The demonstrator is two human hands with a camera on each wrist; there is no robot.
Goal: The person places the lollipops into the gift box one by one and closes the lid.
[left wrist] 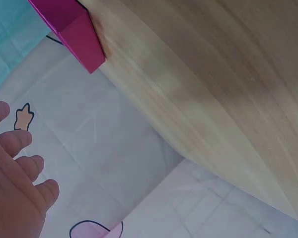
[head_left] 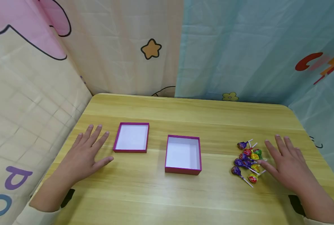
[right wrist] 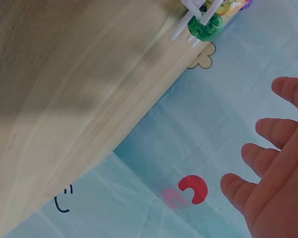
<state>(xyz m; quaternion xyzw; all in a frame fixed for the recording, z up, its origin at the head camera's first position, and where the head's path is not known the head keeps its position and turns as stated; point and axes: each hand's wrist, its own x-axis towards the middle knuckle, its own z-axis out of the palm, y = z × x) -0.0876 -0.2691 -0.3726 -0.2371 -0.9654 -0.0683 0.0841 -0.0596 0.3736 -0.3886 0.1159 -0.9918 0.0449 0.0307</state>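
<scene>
Fingers spread, my left hand (head_left: 83, 156) is at the left of the table, nearest to a shallow magenta box lid (head_left: 133, 137) with a white inside. Right of the lid stands a deeper magenta box (head_left: 183, 154), its white inside facing up with nothing in it. A loose pile of several wrapped lollipops (head_left: 243, 163) in purple, red, yellow and green lies on the right side. Beside that pile my right hand (head_left: 289, 164) is spread and holds nothing; its thumb overlaps the pile's edge in the head view. The right wrist view shows a green lollipop (right wrist: 205, 26) and white sticks.
Everything lies on a light wooden table (head_left: 144, 197) with rounded far corners. Printed curtains (head_left: 122, 62) hang behind it and along both sides, close to its edges. A dark strap piece (head_left: 296, 204) shows beneath the right wrist, and another (head_left: 68, 198) beneath the left.
</scene>
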